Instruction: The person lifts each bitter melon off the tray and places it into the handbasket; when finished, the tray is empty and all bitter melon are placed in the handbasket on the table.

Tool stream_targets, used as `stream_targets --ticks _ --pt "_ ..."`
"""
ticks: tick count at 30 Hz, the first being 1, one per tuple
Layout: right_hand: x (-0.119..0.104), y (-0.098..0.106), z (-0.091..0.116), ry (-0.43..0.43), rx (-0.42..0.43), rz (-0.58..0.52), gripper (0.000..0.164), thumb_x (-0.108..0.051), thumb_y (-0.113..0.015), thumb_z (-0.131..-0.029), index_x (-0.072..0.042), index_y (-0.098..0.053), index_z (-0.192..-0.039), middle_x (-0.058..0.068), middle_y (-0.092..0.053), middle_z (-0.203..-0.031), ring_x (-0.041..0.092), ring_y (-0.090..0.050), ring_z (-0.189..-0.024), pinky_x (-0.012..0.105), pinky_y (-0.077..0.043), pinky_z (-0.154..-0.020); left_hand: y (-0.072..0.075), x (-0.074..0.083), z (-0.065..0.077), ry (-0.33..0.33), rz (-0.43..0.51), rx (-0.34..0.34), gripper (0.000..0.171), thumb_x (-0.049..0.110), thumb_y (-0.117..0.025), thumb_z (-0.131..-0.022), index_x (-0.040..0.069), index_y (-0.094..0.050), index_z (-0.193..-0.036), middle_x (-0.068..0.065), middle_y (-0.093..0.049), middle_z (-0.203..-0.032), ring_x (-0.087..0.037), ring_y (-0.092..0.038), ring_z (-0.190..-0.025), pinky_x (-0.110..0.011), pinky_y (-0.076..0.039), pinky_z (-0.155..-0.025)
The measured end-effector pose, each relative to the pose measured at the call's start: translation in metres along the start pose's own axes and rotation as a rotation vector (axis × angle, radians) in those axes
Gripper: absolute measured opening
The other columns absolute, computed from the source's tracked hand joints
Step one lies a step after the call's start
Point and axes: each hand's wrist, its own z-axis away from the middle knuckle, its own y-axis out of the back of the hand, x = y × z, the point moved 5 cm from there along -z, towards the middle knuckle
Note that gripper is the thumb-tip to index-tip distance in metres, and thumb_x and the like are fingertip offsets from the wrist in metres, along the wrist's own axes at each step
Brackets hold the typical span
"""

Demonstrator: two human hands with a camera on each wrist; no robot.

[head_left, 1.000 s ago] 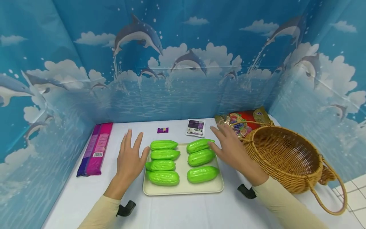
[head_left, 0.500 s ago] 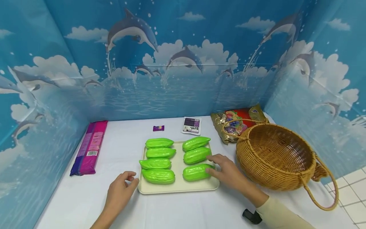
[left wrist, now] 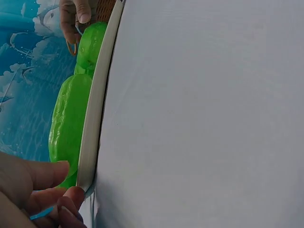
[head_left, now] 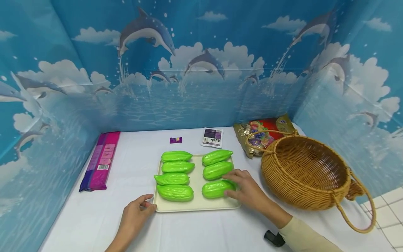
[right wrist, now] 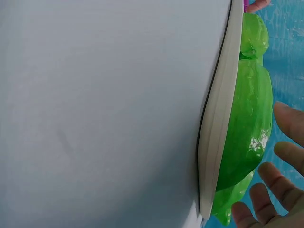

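In the head view, several bright green, bumpy toy bitter gourds (head_left: 175, 193) lie in two columns on a cream rectangular tray (head_left: 198, 206). My left hand (head_left: 135, 213) is at the tray's near left corner. The left wrist view shows its thumb over the rim and its fingers curled against the corner from outside. Over the right end of the nearest right-hand gourd (head_left: 215, 189) hovers my right hand (head_left: 247, 187), fingers spread and slightly bent. From the right wrist, these fingers (right wrist: 275, 178) show beside the gourd (right wrist: 251, 118) with nothing held between them.
A round wicker basket (head_left: 299, 189) with loop handles stands at the right. Behind it lies a red and gold food bag (head_left: 252, 147). A white and purple packet (head_left: 212, 137) and a small purple wrapper (head_left: 175, 140) sit behind the tray. A long pink package (head_left: 100, 161) lies at left.
Both hands have come down from above the tray. The left has moved to the near left corner and gripped it; the right has lowered to the nearest right-hand gourd.
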Motion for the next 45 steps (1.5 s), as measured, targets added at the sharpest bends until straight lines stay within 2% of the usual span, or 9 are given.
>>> stream_targets --ticks 10,19,30,38,45 --pt "-0.007 -0.004 -0.007 -0.011 -0.062 0.057 0.051 -0.023 -0.086 -0.081 -0.015 -0.07 -0.129 0.0 -0.061 -0.128 0.02 -0.051 -0.113 0.043 -0.048 -0.093 -0.005 -0.001 -0.002 -0.029 -0.02 -0.001 0.041 0.014 -0.079 -0.086 0.004 -0.071 -0.125 0.004 -0.065 -0.083 -0.009 -0.049 -0.064 -0.025 -0.04 -0.061" --pt "-0.007 -0.013 -0.007 0.026 -0.121 0.114 0.05 -0.022 -0.086 -0.081 -0.016 -0.071 -0.128 0.0 -0.061 -0.124 0.019 -0.051 -0.111 0.043 -0.048 -0.092 -0.006 -0.004 -0.003 -0.039 -0.027 -0.016 0.042 0.016 -0.079 -0.086 0.005 -0.071 -0.126 0.006 -0.064 -0.081 -0.008 -0.047 -0.061 -0.025 -0.04 -0.058" --pt "-0.009 -0.014 -0.01 0.001 -0.138 0.102 0.048 -0.021 -0.086 -0.081 -0.016 -0.071 -0.126 -0.002 -0.061 -0.122 0.017 -0.052 -0.11 0.043 -0.049 -0.093 -0.003 0.001 -0.002 -0.081 -0.097 -0.02 0.043 0.018 -0.081 -0.085 0.005 -0.072 -0.126 0.009 -0.062 -0.076 -0.007 -0.046 -0.057 -0.025 -0.039 -0.055" --pt "-0.009 -0.013 -0.01 0.002 -0.144 0.094 0.047 -0.022 -0.086 -0.082 -0.017 -0.071 -0.126 -0.004 -0.06 -0.12 0.015 -0.051 -0.108 0.04 -0.049 -0.091 -0.002 0.003 -0.003 -0.092 -0.097 -0.012 0.043 0.015 -0.083 -0.082 0.004 -0.073 -0.123 0.009 -0.063 -0.074 -0.006 -0.045 -0.056 -0.025 -0.038 -0.054" --pt "-0.009 -0.012 -0.009 -0.021 -0.168 0.072 0.048 -0.023 -0.085 -0.082 -0.016 -0.07 -0.128 -0.004 -0.06 -0.122 0.015 -0.052 -0.111 0.041 -0.049 -0.094 -0.001 0.003 -0.003 -0.089 -0.099 -0.019 0.043 0.015 -0.083 -0.082 0.004 -0.073 -0.122 0.009 -0.063 -0.073 -0.007 -0.046 -0.056 -0.025 -0.038 -0.053"
